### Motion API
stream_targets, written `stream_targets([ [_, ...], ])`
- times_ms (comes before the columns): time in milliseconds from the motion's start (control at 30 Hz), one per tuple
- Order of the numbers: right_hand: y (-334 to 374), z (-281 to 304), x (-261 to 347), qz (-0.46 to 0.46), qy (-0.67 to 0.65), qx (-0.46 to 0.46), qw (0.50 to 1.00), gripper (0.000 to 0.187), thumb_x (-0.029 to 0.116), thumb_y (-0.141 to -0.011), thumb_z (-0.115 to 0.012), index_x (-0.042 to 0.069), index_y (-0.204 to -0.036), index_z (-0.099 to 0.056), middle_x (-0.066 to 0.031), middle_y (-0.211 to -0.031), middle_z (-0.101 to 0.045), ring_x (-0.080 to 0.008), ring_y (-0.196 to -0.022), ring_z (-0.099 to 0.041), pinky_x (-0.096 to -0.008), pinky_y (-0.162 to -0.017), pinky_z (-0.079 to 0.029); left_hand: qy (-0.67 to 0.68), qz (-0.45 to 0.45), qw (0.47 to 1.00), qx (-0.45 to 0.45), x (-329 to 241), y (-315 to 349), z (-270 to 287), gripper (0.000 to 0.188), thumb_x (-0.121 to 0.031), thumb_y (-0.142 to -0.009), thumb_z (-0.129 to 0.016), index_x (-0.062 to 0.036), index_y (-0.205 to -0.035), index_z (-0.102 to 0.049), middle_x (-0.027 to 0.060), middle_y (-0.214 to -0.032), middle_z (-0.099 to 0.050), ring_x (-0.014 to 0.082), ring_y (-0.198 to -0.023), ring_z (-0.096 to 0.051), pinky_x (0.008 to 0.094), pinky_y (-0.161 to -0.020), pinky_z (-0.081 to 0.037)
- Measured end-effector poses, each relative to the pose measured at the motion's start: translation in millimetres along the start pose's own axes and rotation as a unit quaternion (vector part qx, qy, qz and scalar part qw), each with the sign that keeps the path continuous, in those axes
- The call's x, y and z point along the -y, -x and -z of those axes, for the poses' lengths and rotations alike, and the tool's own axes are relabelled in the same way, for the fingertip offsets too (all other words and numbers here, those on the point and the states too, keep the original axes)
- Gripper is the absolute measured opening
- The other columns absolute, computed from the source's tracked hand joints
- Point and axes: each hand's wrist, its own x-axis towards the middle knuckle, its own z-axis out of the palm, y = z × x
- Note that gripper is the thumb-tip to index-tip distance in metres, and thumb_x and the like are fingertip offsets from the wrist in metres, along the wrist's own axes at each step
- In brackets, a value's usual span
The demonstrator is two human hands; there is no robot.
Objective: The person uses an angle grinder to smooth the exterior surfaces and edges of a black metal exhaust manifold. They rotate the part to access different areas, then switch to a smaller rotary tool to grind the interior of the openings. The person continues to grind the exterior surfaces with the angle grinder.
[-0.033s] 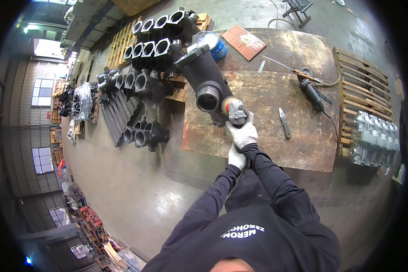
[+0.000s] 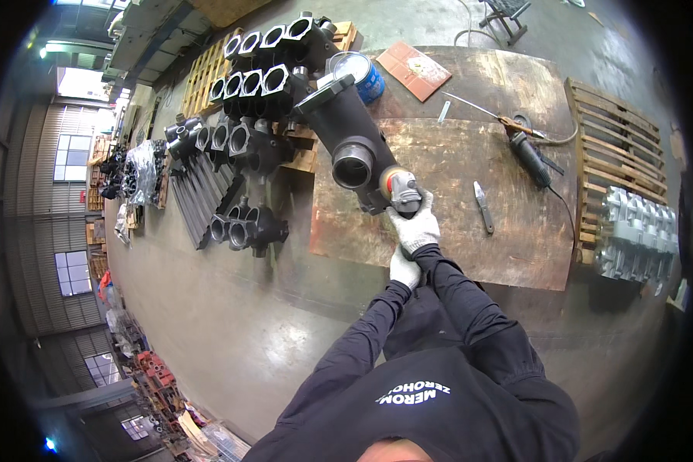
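Note:
A long black cast metal housing lies tilted in front of me, with a flange at its far end and a round threaded side port. At its near end, an angle grinder with an orange-edged disc is against or very close to the metal. My right hand, in a white glove, is wrapped round the grinder just behind its head. Closer to my body, my gloved left hand closes on the rear of the grinder, which is mostly hidden by the hands and sleeves.
The housing is over a stained board. A scraper, a second grinder with its cord and a torch-like rod lie to the right. A blue can stands beyond; more black castings are at left, a pallet at right.
The grinder and both hands have shifted slightly to the right along the near end of the housing. The housing stays where it was.

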Motion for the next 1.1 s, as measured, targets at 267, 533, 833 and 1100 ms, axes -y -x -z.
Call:
stream_targets([
  [267, -11.7, -22.0, -8.8, -0.018, 0.029, -0.018, 0.999, 0.091, 0.054, -0.078, -0.077, 0.023, -0.149, -0.029, -0.0234, -0.097, -0.072, -0.0407, -0.091, -0.071, -0.0477, -0.080, -0.056, 0.018, -0.047, 0.998, 0.028, 3.6, -18.3, 20.2, 0.041, -0.001, -0.094, -0.047, 0.0044, -0.135, -0.051, 0.0170, -0.128, -0.064, 0.0292, -0.117, -0.062, 0.0383, -0.103, -0.047],
  [533, -36.6, -57.3, -4.7, 0.024, -0.003, -0.068, 0.997, 0.093, 0.050, -0.078, -0.078, 0.020, -0.152, -0.031, -0.0223, -0.123, -0.066, -0.0415, -0.096, -0.070, -0.0463, -0.084, -0.056, 0.405, 0.174, 0.898, 0.015, -8.2, -72.6, 31.4, 0.052, -0.032, -0.105, -0.030, -0.0020, -0.143, -0.049, 0.0182, -0.140, -0.057, 0.0361, -0.131, -0.052, 0.0510, -0.113, -0.040],
  [833, -60.7, -58.9, 28.1, 0.070, -0.009, -0.082, 0.994, 0.090, 0.048, -0.078, -0.078, 0.016, -0.150, -0.034, -0.0214, -0.129, -0.062, -0.0400, -0.108, -0.067, -0.0462, -0.091, -0.054, 0.342, 0.015, 0.926, 0.159, -1.9, -119.6, 43.3, 0.043, -0.019, -0.105, -0.033, -0.0025, -0.142, -0.048, 0.0129, -0.141, -0.058, 0.0271, -0.130, -0.054, 0.0408, -0.110, -0.043],
  [1100, -22.6, -41.9, 32.7, 0.035, 0.016, -0.084, 0.996, 0.089, 0.048, -0.078, -0.080, 0.019, -0.146, -0.031, -0.0268, -0.105, -0.070, -0.0447, -0.096, -0.069, -0.0497, -0.085, -0.054, 0.380, 0.041, 0.908, 0.170, 10.7, -82.7, 39.2, 0.048, -0.031, -0.107, -0.034, -0.0039, -0.144, -0.048, 0.0148, -0.145, -0.053, 0.0338, -0.134, -0.049, 0.0501, -0.114, -0.037],
])
